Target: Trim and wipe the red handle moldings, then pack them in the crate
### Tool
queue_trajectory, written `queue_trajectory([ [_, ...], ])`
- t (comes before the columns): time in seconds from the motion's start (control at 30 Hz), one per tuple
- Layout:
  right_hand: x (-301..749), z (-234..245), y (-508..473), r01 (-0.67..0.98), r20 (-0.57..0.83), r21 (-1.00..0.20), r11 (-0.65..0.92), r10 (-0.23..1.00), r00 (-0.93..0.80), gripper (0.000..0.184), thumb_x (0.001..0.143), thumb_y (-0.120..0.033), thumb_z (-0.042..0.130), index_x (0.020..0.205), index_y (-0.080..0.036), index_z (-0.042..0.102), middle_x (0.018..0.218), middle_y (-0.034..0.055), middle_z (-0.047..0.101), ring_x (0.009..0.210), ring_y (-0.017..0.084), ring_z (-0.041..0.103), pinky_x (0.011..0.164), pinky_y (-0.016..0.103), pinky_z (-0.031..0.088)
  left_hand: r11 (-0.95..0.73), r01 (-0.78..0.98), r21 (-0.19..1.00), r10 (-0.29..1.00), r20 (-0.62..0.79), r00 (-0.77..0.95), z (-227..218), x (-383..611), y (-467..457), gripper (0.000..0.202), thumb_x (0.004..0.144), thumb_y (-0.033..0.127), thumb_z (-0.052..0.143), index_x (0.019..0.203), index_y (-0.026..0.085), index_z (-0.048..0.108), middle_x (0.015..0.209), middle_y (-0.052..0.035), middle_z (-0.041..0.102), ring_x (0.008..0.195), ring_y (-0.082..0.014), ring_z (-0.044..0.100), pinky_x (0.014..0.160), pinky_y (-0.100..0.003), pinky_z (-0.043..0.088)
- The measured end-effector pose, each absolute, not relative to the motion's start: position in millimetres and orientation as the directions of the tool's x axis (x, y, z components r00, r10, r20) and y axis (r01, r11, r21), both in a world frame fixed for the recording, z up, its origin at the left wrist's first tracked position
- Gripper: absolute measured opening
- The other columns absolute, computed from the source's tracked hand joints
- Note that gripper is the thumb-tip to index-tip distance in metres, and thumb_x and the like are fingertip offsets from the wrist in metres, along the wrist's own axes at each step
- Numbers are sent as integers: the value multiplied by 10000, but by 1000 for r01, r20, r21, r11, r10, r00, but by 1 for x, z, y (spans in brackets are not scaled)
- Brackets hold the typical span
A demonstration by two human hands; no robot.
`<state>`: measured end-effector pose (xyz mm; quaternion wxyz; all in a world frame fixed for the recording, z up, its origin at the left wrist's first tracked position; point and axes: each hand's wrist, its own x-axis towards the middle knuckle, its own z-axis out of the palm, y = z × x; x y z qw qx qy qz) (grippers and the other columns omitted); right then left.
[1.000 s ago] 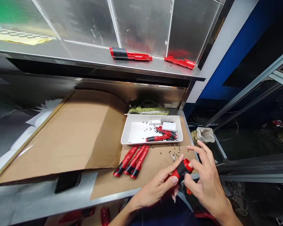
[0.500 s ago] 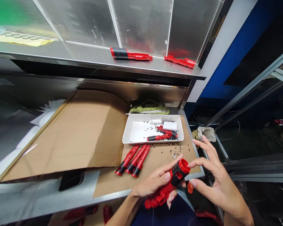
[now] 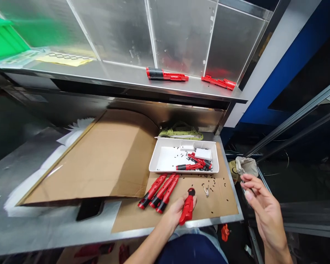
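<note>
My left hand (image 3: pixel 176 212) holds a red plastic tool handle (image 3: pixel 187 209) with a black end, upright above the brown cardboard pad (image 3: pixel 209 209). My right hand (image 3: pixel 265 207) is raised past the table's right edge, its fingers apart and nothing visible in them. Three red-and-black handles (image 3: pixel 158 192) lie side by side left of my left hand. Small tweezers (image 3: pixel 206 191) and scattered small black parts lie ahead of it. A white tray (image 3: pixel 165 159) holds more red pieces, white blocks and black bits.
A large cardboard sheet (image 3: pixel 90 157) covers the steel table's left side. Red parts (image 3: pixel 166 75) rest on a steel shelf above. A green-yellow item (image 3: pixel 180 134) lies behind the tray. Crumpled paper (image 3: pixel 246 165) sits beyond the right edge, near a metal frame.
My right hand has let go of the red handle and moved right. My left hand now holds it alone, lower and further left. The view has shifted slightly.
</note>
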<state>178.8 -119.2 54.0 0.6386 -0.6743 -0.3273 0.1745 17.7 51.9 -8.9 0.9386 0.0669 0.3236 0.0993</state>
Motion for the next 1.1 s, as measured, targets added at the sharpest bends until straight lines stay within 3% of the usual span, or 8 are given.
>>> queue_trajectory([
  [0.2, 162, -31, -96, 46, -231, -950, -310, 792, 565, 508, 774, -649, 668, 1012, -201, 661, 1010, 110, 721, 880, 251, 707, 734, 375, 588, 543, -37, 839, 644, -388, 659, -49, 11, 48, 468, 803, 407, 727, 1162, 125, 626, 977, -99, 716, 949, -231, 681, 871, -359, 548],
  [0.3, 146, -73, -77, 2, -297, -939, -344, 812, 503, 608, 769, -718, 607, 1080, -196, 643, 1005, 132, 741, 893, 278, 734, 682, 386, 604, 371, -11, 928, 723, -281, 631, -64, 16, 42, 517, 738, 408, 764, 1169, 146, 648, 1125, -119, 708, 1177, -299, 601, 1061, -442, 425],
  [0.43, 139, -104, -65, 56, -243, -948, -313, 826, 509, 558, 835, -607, 584, 1225, -208, 581, 1266, 153, 665, 1164, 266, 652, 969, 424, 539, -19, 102, 995, 818, -43, 573, -87, 7, 37, 369, 773, 327, 714, 1123, 214, 692, 1287, -97, 668, 1423, -311, 376, 1198, -481, 203],
  [0.57, 138, -125, -68, 147, -217, -930, -338, 824, 523, 487, 840, -481, 582, 1241, -205, 565, 1308, 156, 632, 1186, 267, 630, 1008, 436, 507, -581, 471, 664, 756, 226, 614, -129, -25, 40, 451, 842, 83, 455, 1215, 214, 672, 1269, -110, 697, 1405, -295, 427, 1179, -575, 158],
  [0.67, 129, -141, -74, 211, -246, -899, -383, 842, 480, 402, 812, -387, 586, 1169, -204, 607, 1163, 133, 698, 1011, 257, 698, 867, 409, 564, -602, 541, 587, 755, 200, 624, -158, -47, 41, 605, 789, 38, 465, 1341, 241, 609, 1371, -128, 628, 1395, -332, 435, 1168, -627, 85],
  [0.8, 112, -154, -77, 300, -309, -853, -428, 876, 369, 331, 753, -252, 602, 1077, -206, 650, 1013, 76, 731, 775, 192, 712, 721, 320, 560, -704, 627, 333, 697, 156, 700, -176, -61, 37, 652, 806, 281, 642, 1439, 332, 495, 1543, -137, 431, 1459, -403, 297, 1137, -676, -75],
  [1.0, 104, -152, -78, 407, -331, -809, -423, 901, 279, 365, 771, -198, 580, 1131, -201, 641, 1094, 87, 724, 900, 210, 691, 799, 319, 522, -728, 663, 175, 685, 137, 715, -180, -56, 42, 552, 919, 133, 427, 1417, 354, 508, 1535, -130, 437, 1420, -323, 400, 1147, -654, -100],
  [1.1, 103, -147, -84, 429, -321, -795, -429, 897, 302, 370, 782, -198, 578, 1148, -203, 634, 1105, 88, 718, 941, 227, 681, 865, 343, 497, -705, 692, 152, 709, 130, 693, -174, -54, 46, 519, 904, 167, 446, 1395, 301, 548, 1521, -167, 449, 1408, -370, 407, 1131, -700, -64],
])
